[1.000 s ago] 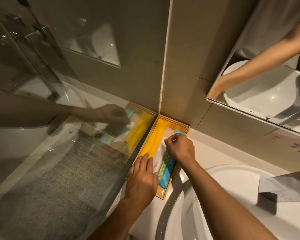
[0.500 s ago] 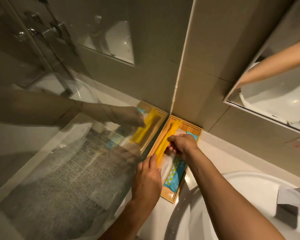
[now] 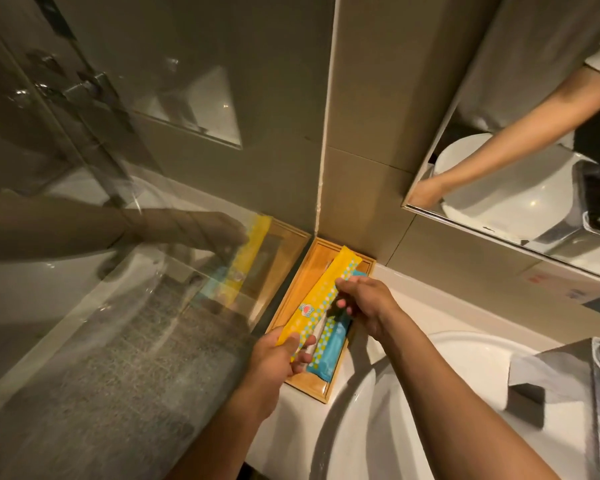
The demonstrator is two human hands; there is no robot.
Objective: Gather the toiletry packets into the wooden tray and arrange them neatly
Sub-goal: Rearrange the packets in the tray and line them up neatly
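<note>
1. Bathroom counter (image 3: 413, 313), corner by a glass screen: a wooden tray (image 3: 293, 303) holds a blue packet (image 3: 329, 353).
2. Above it, a yellow packet (image 3: 321, 297) runs near-left to far-right.
3. Left hand (image 3: 278, 362) pinches its near end; right hand (image 3: 364, 303) is curled at mid-length, its hold unclear.

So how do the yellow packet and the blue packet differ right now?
The yellow packet is gripped at its near end by the left hand and touched by the right hand; the blue packet lies flat in the wooden tray. The yellow packet lies over the others and runs nearly the tray's length; the blue packet looks shorter and partly covered. Both are long, dotted wrappers.
</note>
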